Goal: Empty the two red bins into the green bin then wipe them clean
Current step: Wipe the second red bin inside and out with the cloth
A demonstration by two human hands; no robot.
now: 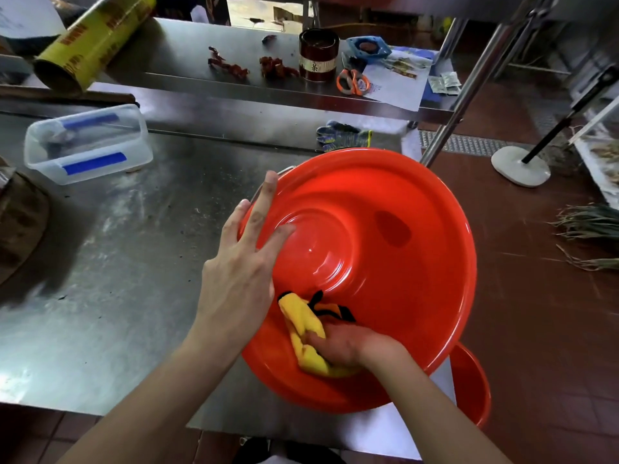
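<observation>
Hands: left [234, 279] steadies red bin [418, 262], right [345, 346] grips yellow cloth [303, 333] inside

Bin [385, 229] is bright orange-red, cloth [306, 329] yellow with black trim. Tub [87, 142] is clear with blue tape strips, scissors [353, 82] orange-handled, roll [90, 38] yellow with red print, table [117, 262] grey steel.

Illumination is moderate and diffuse, brightest at the top centre of the frame. The steel table [110, 262] shows broad, soft reflections, streaked at left centre. Small specular highlights sit on the red bin [385, 262] near its raised centre. A soft shadow lies on the table at the left edge. Wide-angle distortion bends straight lines toward the frame edges. Corners are darker and slightly smeared; the centre is sharp.
</observation>
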